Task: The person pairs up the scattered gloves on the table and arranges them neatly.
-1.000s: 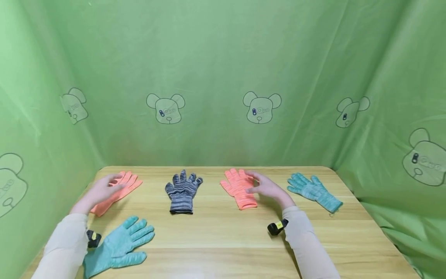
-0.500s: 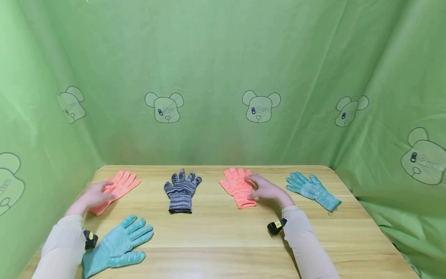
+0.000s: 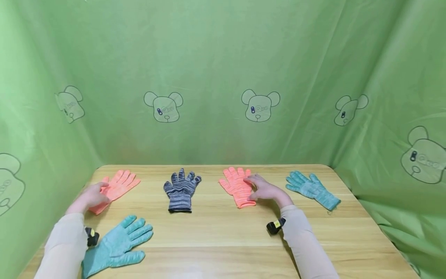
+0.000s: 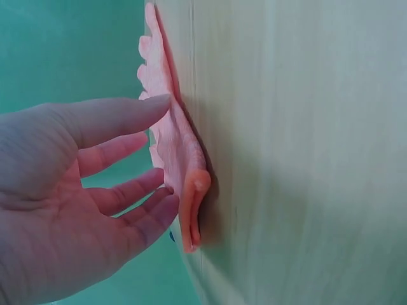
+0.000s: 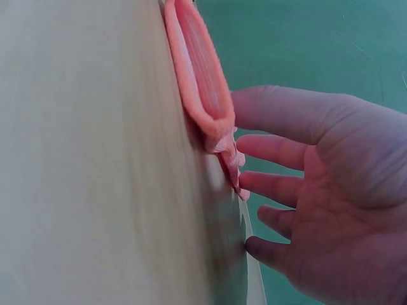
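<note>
At the table's left a pink glove [image 3: 122,184] lies flat, palm area partly hidden by my left hand [image 3: 92,197]. The left wrist view shows that hand's thumb and fingers spread apart beside the glove, with no fabric pinched. Right of centre lies another pink glove [image 3: 238,188], its cuff opening visible in the right wrist view. Over its right edge my right hand [image 3: 266,189] hovers or rests with parted, slightly bent fingers. Its thumb is near the cuff [image 5: 206,95]; whether it touches the fabric I cannot tell.
A dark grey striped glove [image 3: 181,192] lies between the two pink ones. One teal glove [image 3: 118,244] is beside my left forearm, another [image 3: 311,190] at the far right. Green curtains [image 3: 209,77] surround the wooden table [image 3: 216,232] behind and at the sides.
My left hand has shifted slightly left and down toward the pink glove's cuff. The right thumb has moved down toward the cuff of its glove, widening the hand's spread. The gloves stay in place.
</note>
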`<state>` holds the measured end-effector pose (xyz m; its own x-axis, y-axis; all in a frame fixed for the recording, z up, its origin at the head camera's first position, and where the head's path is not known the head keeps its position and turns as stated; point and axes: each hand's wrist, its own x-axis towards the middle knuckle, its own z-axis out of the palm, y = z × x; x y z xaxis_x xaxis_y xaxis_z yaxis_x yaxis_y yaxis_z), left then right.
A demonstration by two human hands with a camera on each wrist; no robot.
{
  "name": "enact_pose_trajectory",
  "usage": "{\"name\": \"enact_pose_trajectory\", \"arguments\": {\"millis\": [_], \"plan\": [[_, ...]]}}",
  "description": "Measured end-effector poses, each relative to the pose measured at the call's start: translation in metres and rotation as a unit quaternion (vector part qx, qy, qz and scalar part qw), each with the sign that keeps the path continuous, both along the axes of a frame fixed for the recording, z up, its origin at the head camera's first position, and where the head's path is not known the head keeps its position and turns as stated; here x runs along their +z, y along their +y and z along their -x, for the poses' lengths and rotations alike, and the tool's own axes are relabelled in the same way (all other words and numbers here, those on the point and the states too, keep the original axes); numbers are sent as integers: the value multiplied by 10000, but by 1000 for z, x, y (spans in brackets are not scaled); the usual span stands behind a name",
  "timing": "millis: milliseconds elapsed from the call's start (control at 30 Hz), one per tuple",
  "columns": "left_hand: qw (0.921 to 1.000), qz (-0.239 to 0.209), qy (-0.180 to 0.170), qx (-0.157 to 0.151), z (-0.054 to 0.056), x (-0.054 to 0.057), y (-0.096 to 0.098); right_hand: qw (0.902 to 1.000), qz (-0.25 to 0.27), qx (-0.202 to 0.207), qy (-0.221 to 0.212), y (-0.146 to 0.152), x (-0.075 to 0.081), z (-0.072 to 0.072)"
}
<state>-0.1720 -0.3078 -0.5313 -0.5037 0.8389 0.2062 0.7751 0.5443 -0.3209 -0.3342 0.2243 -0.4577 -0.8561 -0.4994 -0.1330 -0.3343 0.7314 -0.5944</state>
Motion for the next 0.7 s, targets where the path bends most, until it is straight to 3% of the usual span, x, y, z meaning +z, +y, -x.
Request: {"name": "enact_pose_trajectory", "arguments": {"millis": [100, 333, 700], "plan": [[9991, -178, 276, 269, -5, -9, 4, 10000, -40, -4, 14, -1, 1, 0], [9978, -418, -187, 489, -7, -5, 5, 9999, -88, -13, 84, -2, 0, 2], [9979, -368, 515, 168, -2, -12, 4, 9998, -100, 48, 134, -4, -2, 1]]}}
